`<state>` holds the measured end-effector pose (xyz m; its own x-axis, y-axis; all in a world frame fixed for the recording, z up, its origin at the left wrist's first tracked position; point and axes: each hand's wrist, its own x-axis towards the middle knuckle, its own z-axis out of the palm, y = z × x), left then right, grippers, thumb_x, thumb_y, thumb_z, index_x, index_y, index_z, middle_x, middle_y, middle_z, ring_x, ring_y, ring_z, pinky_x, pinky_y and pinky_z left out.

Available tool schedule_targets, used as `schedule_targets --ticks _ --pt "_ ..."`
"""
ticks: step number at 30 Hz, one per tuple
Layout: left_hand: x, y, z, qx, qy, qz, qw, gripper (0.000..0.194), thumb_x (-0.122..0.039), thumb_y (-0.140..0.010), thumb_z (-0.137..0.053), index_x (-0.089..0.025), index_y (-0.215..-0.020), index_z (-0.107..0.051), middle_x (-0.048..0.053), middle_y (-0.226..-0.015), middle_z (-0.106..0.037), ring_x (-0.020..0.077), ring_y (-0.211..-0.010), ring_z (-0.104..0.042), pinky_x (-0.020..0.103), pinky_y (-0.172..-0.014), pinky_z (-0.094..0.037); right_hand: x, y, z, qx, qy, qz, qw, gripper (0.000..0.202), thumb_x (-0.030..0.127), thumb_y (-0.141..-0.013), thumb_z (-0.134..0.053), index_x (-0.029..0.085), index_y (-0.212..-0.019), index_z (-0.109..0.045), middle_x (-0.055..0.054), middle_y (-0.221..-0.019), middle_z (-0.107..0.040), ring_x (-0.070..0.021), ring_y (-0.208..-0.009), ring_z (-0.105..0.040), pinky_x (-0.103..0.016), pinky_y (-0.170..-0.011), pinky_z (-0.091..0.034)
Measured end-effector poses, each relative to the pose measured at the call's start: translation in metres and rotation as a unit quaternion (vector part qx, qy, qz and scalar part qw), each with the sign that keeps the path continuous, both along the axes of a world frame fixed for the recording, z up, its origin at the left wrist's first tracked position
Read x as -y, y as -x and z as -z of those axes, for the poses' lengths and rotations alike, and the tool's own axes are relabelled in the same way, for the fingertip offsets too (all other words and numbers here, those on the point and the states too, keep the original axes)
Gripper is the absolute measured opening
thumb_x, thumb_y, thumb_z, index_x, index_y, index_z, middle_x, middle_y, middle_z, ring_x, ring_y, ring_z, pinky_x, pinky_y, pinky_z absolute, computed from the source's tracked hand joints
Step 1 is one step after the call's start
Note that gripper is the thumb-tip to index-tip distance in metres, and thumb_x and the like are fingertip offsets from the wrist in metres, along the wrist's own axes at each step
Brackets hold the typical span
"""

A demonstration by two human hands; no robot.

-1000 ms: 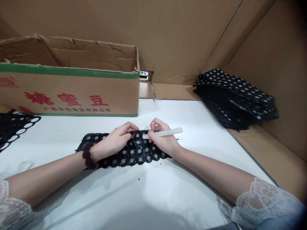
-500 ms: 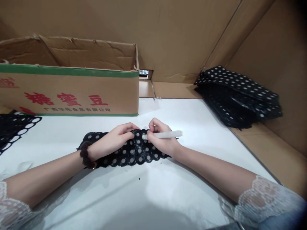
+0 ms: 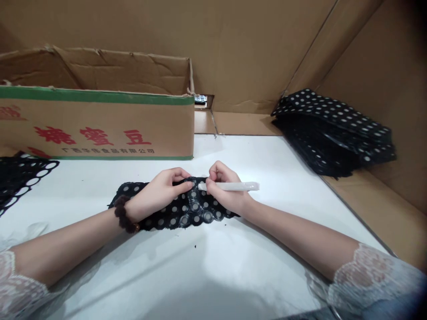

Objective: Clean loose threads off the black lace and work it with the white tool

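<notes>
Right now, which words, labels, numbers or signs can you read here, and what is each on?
"糖蜜豆": large red characters on the front of the open brown cardboard box with green edges.
"广西华伟食品有限公司": smaller black characters beneath; the fourth is uncertain.
Too blurred to read: the red marks at the box's far left.
No writing shows on the slim white pen-like tool.

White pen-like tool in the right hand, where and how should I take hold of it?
Probably by the free end of the white pen-like tool, coming from the right: it is slim, straight and nearly level, and that end sticks out past the right hand, while the other lies over the black dotted sheet.
</notes>
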<state>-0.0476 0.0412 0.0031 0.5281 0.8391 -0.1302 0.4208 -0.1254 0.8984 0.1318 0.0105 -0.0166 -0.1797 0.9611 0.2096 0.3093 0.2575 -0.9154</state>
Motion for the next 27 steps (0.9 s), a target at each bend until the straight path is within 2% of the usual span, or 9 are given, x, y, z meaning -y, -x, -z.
schedule_targets --ticks 10,17,20,24,27 --pt "0.0 0.0 0.002 0.003 0.013 -0.006 1.0 0.022 -0.037 -0.077 -0.05 -0.018 -0.087 -0.052 -0.001 -0.082 -0.058 0.0141 -0.078 -0.052 0.024 -0.069 -0.039 -0.004 0.0 0.0 -0.099 0.068 0.0 0.993 0.014 0.022 -0.076 -0.044 0.022 -0.072 -0.031 0.005 -0.057 -0.048 -0.011 -0.054 -0.053 -0.021 -0.047 -0.043" --pt "0.0 -0.001 0.003 0.008 0.014 -0.02 1.0 0.017 -0.034 -0.077 -0.048 -0.018 -0.082 -0.048 -0.003 -0.073 -0.051 0.0115 -0.069 -0.048 0.023 -0.064 -0.036 -0.006 0.0 0.0 -0.091 0.064 -0.021 0.994 0.013 0.025 -0.078 -0.045 0.022 -0.074 -0.033 0.004 -0.06 -0.05 -0.0116 -0.056 -0.054 -0.022 -0.047 -0.043" --pt "0.003 -0.001 0.003 0.025 0.025 -0.027 0.999 0.018 -0.034 -0.077 -0.049 -0.017 -0.082 -0.048 -0.002 -0.074 -0.054 0.0122 -0.069 -0.05 0.024 -0.064 -0.037 -0.005 -0.001 0.002 -0.063 0.05 -0.028 0.996 0.013 0.026 -0.079 -0.043 0.022 -0.076 -0.032 0.004 -0.062 -0.049 -0.0104 -0.056 -0.051 -0.021 -0.049 -0.04" --pt "0.008 -0.004 0.002 0.047 0.019 -0.035 0.998 0.018 -0.031 -0.077 -0.048 -0.015 -0.085 -0.052 0.003 -0.087 -0.06 0.0165 -0.084 -0.054 0.028 -0.076 -0.039 -0.003 0.001 0.0 0.034 0.0 -0.031 0.999 0.011 0.026 -0.08 -0.042 0.022 -0.077 -0.032 0.005 -0.063 -0.043 -0.0088 -0.054 -0.043 -0.021 -0.051 -0.034" --pt "0.01 -0.007 0.004 0.054 0.011 -0.04 0.998 0.017 -0.029 -0.077 -0.047 -0.015 -0.084 -0.052 0.004 -0.088 -0.061 0.0182 -0.087 -0.055 0.029 -0.079 -0.04 -0.002 0.005 -0.004 0.103 -0.034 -0.042 0.993 0.008 0.024 -0.08 -0.039 0.022 -0.078 -0.032 0.006 -0.061 -0.039 -0.0083 -0.052 -0.038 -0.021 -0.052 -0.031"
